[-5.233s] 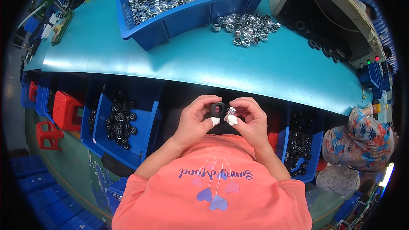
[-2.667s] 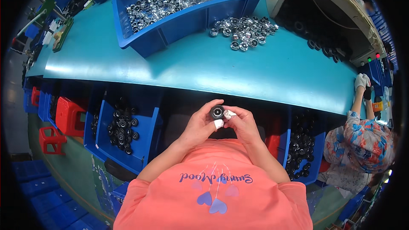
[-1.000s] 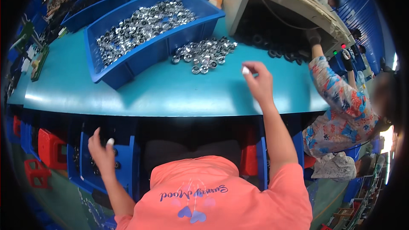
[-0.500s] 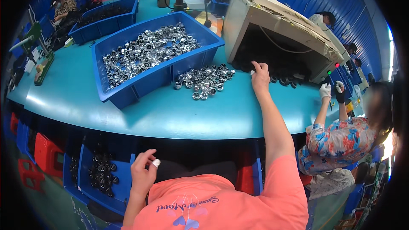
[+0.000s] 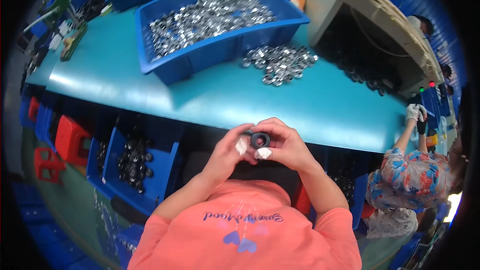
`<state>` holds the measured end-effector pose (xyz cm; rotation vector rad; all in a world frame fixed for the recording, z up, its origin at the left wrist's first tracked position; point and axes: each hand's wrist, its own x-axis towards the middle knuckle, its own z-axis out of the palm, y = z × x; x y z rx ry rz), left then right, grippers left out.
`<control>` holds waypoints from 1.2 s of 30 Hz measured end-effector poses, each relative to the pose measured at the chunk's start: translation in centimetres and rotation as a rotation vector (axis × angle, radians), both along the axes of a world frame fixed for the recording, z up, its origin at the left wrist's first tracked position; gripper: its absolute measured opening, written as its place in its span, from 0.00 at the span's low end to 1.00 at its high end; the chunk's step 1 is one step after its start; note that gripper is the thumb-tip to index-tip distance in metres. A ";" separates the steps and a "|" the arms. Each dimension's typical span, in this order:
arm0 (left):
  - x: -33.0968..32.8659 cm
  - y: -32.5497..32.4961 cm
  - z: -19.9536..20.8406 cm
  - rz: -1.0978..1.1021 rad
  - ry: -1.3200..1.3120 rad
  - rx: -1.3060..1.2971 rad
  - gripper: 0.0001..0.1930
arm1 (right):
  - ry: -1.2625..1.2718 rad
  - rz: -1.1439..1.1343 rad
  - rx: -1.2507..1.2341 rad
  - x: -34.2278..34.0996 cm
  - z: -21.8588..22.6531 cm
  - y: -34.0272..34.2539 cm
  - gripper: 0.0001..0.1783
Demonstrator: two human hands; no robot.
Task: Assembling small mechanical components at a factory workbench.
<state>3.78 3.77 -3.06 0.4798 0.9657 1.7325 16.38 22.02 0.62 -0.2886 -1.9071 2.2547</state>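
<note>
Both my hands meet in front of my body, just off the table's near edge. Between them is a small black ring-shaped part (image 5: pixel 260 140), its round hole facing up. My right hand (image 5: pixel 289 146) is closed on it, thumb below and fingers curled over the top. From the other side my left hand (image 5: pixel 224 154) closes on the same part; its fingertips are partly hidden and blurred. White wraps cover both thumb tips. Beyond the hands, a loose pile of shiny silver-and-black round parts (image 5: pixel 282 64) lies on the teal table (image 5: pixel 210 97).
A large blue bin (image 5: pixel 200 50) full of silver parts stands behind the pile. At right, a box-like machine (image 5: pixel 325 7) has black parts (image 5: pixel 367 77) at its opening. Below the table edge sits a blue crate (image 5: pixel 162 170) with black parts. A co-worker in a floral shirt (image 5: pixel 407 175) is at right.
My right hand has come back from the black parts at the machine's opening to my body, now with a black ring part. My left hand has risen to meet it. The view has tilted down.
</note>
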 end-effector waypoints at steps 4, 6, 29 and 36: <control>0.5 -0.7 -1.2 -0.004 -0.240 0.009 0.27 | 0.000 -0.125 0.331 0.6 -0.4 -3.2 0.31; 0.9 -1.2 -1.8 -0.021 -0.306 0.030 0.26 | 0.015 -0.208 0.629 0.5 -0.2 -3.9 0.35; 1.1 -2.7 -1.8 0.015 -0.526 0.140 0.27 | -0.120 -0.512 1.196 -4.8 0.6 7.5 0.25; 0.9 -3.0 -2.2 -0.008 -0.548 0.192 0.28 | -0.086 -0.528 1.365 -6.7 -1.9 10.0 0.25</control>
